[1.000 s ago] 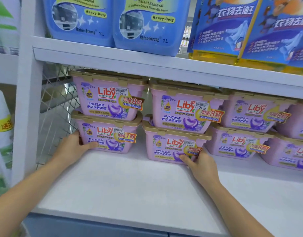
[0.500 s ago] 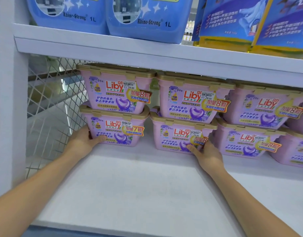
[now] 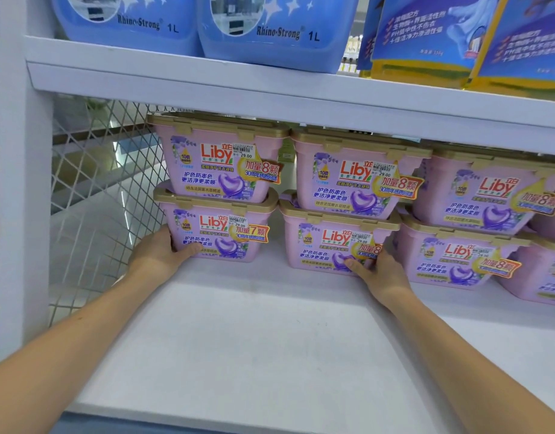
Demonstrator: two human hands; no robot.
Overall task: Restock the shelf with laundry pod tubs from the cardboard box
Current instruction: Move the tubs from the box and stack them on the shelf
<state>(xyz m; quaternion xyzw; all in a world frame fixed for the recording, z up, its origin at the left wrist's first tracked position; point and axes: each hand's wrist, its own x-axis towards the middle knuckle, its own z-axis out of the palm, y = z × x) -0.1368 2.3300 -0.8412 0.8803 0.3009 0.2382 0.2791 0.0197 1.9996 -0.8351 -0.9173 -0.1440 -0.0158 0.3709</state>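
Note:
Pink Liby laundry pod tubs with tan lids stand two high along the back of a white shelf (image 3: 254, 333). My left hand (image 3: 158, 253) grips the lower left corner of the bottom left tub (image 3: 219, 228), thumb on its front. My right hand (image 3: 379, 274) presses on the lower right front of the bottom tub of the second stack (image 3: 326, 245). On each of these rests a second tub: the top left tub (image 3: 219, 164) and the top tub of the second stack (image 3: 357, 180). More stacked tubs (image 3: 476, 233) continue to the right. The cardboard box is out of view.
A white wire mesh panel (image 3: 97, 195) closes the shelf's left end beside a white upright post (image 3: 22, 183). The shelf above (image 3: 270, 92) carries blue 1L detergent jugs (image 3: 270, 29) and blue-and-yellow pouches (image 3: 442, 36). The shelf's front half is bare.
Both stacks under my hands have slid a little further back on the shelf, and my view has moved closer and slightly down. My grip on the two bottom tubs is unchanged.

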